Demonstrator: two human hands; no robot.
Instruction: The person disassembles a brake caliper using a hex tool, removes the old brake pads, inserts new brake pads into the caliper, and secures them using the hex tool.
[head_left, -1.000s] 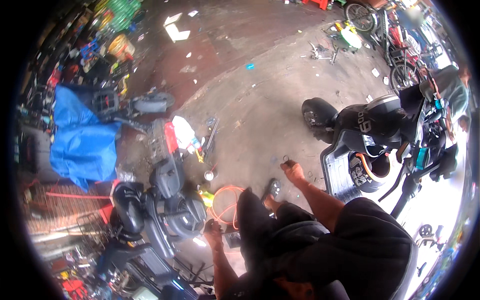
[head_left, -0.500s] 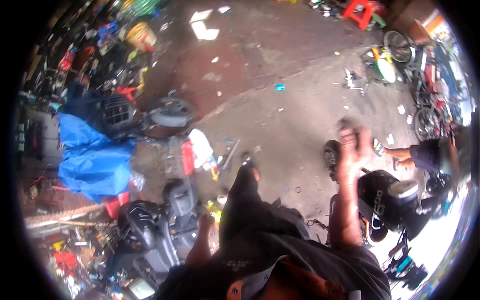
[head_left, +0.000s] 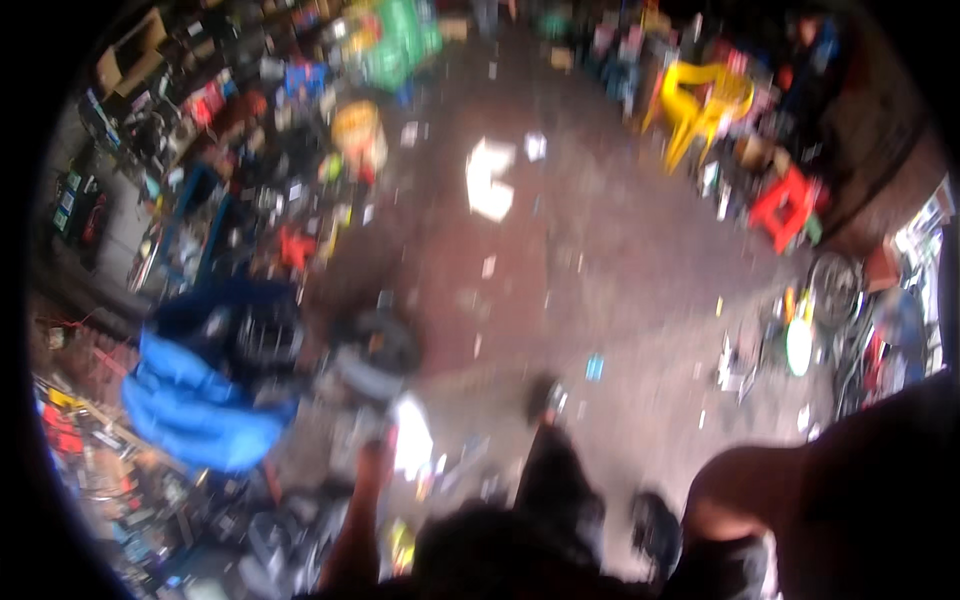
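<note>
My left hand (head_left: 374, 461) hangs low at the lower middle, smeared by motion, so its fingers and anything in them are unclear. Just beside it lies a blurred white item (head_left: 413, 437) on the floor. My right arm (head_left: 735, 505) is bent at the lower right edge, with its hand out of sight. One shod foot (head_left: 550, 400) is forward on the concrete. To the left, a blue tarp (head_left: 200, 405) is draped next to a dark vehicle part with a wheel (head_left: 375, 340).
Cluttered piles (head_left: 220, 120) line the left side. A yellow plastic chair (head_left: 700, 105) and red stool (head_left: 785, 210) stand at upper right, above parked bicycles (head_left: 840, 295). Reddish floor (head_left: 600, 230) runs between them, with scattered white scraps (head_left: 490, 170).
The view has swung and moved toward the reddish floor. My right hand, raised a moment ago, has left view. The scooter and other person at right have dropped out of sight.
</note>
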